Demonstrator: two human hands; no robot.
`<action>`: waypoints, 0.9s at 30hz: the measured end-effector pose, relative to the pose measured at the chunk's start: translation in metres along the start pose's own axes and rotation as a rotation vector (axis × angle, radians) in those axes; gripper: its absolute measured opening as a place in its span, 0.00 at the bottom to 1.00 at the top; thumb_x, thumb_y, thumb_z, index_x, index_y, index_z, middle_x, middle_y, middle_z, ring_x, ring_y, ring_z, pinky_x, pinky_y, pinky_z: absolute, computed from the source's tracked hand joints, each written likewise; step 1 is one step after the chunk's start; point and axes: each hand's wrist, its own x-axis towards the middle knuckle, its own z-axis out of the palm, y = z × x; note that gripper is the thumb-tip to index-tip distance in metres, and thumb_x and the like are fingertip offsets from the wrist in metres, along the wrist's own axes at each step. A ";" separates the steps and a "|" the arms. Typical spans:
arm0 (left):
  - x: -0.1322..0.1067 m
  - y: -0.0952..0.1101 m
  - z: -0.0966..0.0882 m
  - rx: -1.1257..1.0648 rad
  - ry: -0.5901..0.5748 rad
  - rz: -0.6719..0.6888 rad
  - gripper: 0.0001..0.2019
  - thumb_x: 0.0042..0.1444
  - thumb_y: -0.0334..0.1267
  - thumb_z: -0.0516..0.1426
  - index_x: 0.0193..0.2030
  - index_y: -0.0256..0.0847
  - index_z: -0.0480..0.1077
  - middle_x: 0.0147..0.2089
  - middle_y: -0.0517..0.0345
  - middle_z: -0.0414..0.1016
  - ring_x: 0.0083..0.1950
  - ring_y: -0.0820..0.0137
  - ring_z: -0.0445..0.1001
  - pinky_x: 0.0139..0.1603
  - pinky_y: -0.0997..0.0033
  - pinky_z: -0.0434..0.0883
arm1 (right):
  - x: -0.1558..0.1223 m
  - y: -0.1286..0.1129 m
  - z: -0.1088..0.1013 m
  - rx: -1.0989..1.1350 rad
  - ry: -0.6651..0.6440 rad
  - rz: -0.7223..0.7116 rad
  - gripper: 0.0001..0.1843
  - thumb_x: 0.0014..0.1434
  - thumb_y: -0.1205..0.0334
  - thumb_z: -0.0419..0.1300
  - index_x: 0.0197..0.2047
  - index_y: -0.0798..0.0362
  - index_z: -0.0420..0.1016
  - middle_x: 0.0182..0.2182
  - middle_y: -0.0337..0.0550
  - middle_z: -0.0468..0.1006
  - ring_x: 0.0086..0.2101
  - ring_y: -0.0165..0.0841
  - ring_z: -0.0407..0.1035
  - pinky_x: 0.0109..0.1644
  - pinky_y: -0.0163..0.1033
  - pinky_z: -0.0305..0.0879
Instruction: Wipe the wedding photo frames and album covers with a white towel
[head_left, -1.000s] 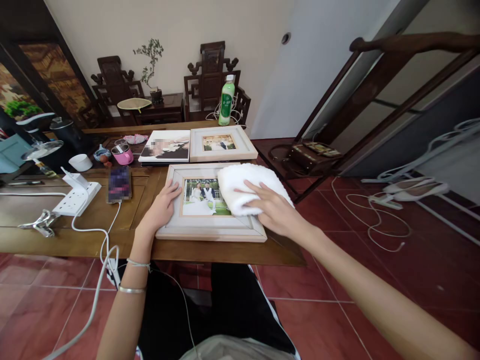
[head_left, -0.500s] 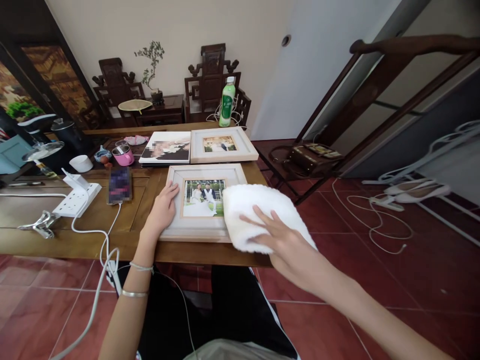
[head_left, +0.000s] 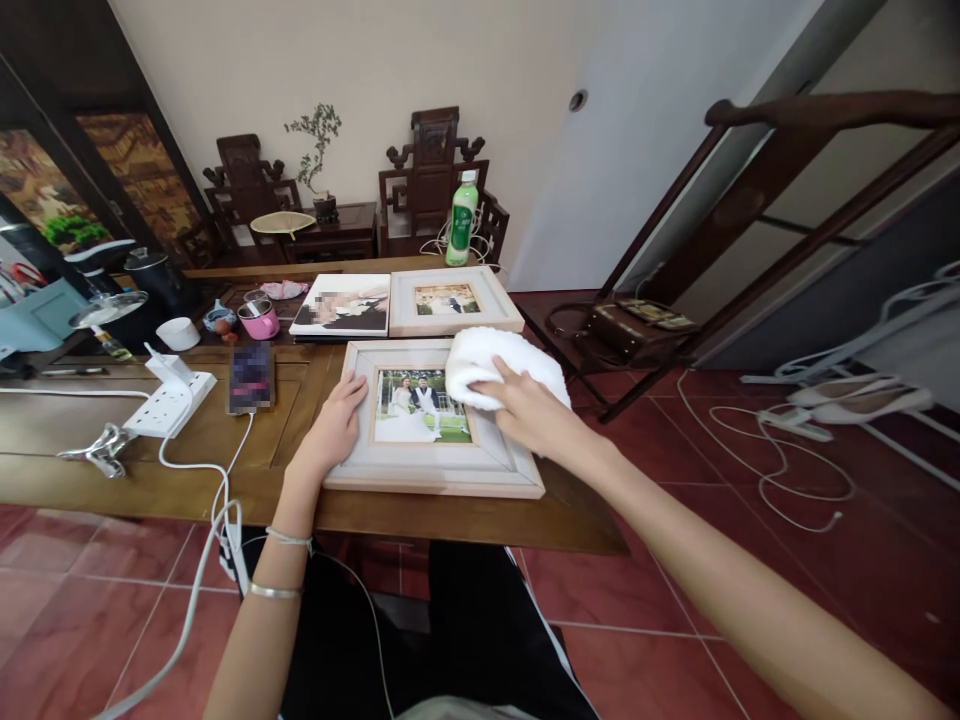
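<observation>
A pale wooden picture frame (head_left: pixel 420 465) with a wedding photo lies flat at the near edge of the wooden table (head_left: pixel 150 470). My left hand (head_left: pixel 334 430) rests flat on the frame's left border, fingers stretched out. My right hand (head_left: pixel 529 412) presses a folded white towel (head_left: pixel 491 360) onto the frame's upper right corner, fingers laid over the cloth.
Behind lie a second pale frame (head_left: pixel 454 300) and a photo book (head_left: pixel 341 305). A phone (head_left: pixel 251 377) on a cable, a white power strip (head_left: pixel 169 400), a pink cup (head_left: pixel 259 320), a white bowl (head_left: pixel 178 333) and a metal clip (head_left: pixel 101 447) sit left. A green bottle (head_left: pixel 462 218) stands at the far edge.
My right hand swept the towel down off the frame's lower right corner, then back up to its upper right corner. The left hand stayed on the frame's left border.
</observation>
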 end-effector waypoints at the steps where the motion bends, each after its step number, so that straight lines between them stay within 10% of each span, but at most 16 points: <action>1: 0.000 -0.001 0.001 -0.002 0.003 0.000 0.27 0.53 0.23 0.45 0.61 0.28 0.64 0.65 0.41 0.63 0.71 0.59 0.51 0.70 0.51 0.53 | 0.016 -0.004 -0.002 -0.038 0.006 0.004 0.33 0.50 0.81 0.46 0.58 0.58 0.69 0.57 0.59 0.69 0.62 0.55 0.53 0.57 0.63 0.59; 12: 0.002 0.002 -0.001 -0.015 0.075 0.013 0.27 0.50 0.22 0.45 0.57 0.33 0.70 0.61 0.45 0.68 0.66 0.59 0.62 0.68 0.54 0.58 | 0.120 -0.098 0.026 -0.235 0.109 -0.347 0.23 0.62 0.73 0.46 0.58 0.53 0.67 0.63 0.49 0.63 0.63 0.46 0.50 0.61 0.58 0.50; 27: 0.000 0.001 0.003 -0.019 0.108 -0.025 0.26 0.52 0.22 0.45 0.57 0.28 0.68 0.61 0.42 0.69 0.68 0.58 0.58 0.68 0.52 0.57 | 0.042 0.016 -0.016 -0.356 -0.034 0.016 0.23 0.54 0.76 0.49 0.46 0.53 0.79 0.47 0.57 0.76 0.44 0.46 0.72 0.43 0.45 0.65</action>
